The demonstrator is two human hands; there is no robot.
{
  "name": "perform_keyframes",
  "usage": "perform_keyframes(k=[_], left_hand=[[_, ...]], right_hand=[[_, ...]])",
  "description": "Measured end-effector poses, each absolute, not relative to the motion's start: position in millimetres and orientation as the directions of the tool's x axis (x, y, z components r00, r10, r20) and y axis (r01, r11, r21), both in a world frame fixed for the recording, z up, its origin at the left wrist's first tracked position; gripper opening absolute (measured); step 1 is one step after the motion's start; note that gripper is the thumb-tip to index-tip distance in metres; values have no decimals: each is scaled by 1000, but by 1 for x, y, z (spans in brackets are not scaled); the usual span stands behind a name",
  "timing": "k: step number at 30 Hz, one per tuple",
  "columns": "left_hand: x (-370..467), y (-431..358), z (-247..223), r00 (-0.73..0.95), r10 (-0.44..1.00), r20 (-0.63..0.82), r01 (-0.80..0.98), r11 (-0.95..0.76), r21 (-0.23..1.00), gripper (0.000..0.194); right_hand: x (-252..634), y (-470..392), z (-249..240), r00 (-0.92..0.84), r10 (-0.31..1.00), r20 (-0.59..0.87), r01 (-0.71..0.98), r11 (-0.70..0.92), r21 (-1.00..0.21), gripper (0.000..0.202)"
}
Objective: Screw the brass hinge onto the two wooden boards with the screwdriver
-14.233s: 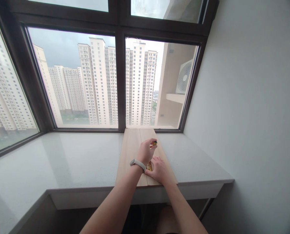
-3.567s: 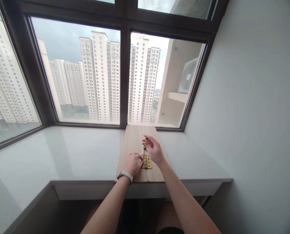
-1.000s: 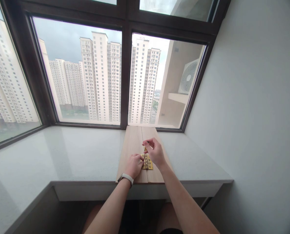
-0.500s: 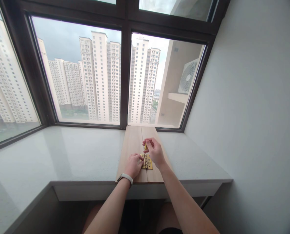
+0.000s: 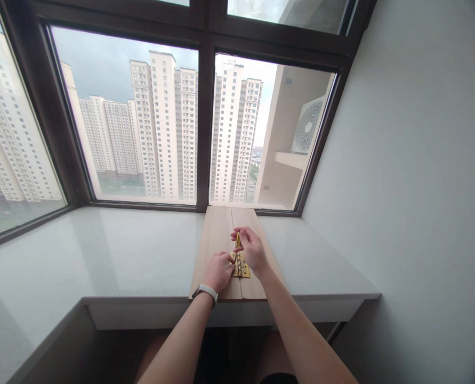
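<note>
My right hand (image 5: 253, 250) is closed round the yellow and black handle of a screwdriver (image 5: 238, 239), held nearly upright. Its shaft points down at the left leaf of a gold hinge (image 5: 243, 266). That hinge lies unfolded across the seam between two pale wooden boards (image 5: 216, 226), with holes showing in its right leaf. My left hand (image 5: 218, 271), a pale band on its wrist, rests on the left board. Its thumb and fingertips are pinched by the screwdriver's lower end at the hinge; whatever is between them is too small to make out.
The boards lie side by side on a white windowsill counter (image 5: 141, 256), reaching its front edge. Behind stands a dark-framed window (image 5: 206, 128). A plain wall (image 5: 413, 160) closes off the right side. My legs are beneath the counter.
The fingers of my right hand have shifted round the screwdriver handle, which shows a little differently and slightly further left. My left hand and the hinge stay in place.
</note>
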State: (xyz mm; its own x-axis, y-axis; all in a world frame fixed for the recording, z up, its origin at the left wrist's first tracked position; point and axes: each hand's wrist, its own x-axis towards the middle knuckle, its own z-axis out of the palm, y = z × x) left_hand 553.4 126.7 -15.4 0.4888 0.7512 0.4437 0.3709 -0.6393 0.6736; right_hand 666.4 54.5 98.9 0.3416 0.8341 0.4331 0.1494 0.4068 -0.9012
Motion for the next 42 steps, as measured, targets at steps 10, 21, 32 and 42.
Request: perform_keyframes(k=[10,21,32,42], left_hand=[[554,129,-20,492,746,449,367,-645,670,5],[553,129,-19,498,739,454,369,-654,660,4],[554,130,-20,499,739,453,370,-654,660,3],[554,128,-18,499,750,435,377,-640,670,5]], right_hand=[[663,52,101,359,831,424,156,395,-905,47],[663,52,99,341,836,431,132,411,-902,43],[663,55,94,291,847,445,123,428,-896,42],[660,52,98,326,829,455,186,416,-890,42]])
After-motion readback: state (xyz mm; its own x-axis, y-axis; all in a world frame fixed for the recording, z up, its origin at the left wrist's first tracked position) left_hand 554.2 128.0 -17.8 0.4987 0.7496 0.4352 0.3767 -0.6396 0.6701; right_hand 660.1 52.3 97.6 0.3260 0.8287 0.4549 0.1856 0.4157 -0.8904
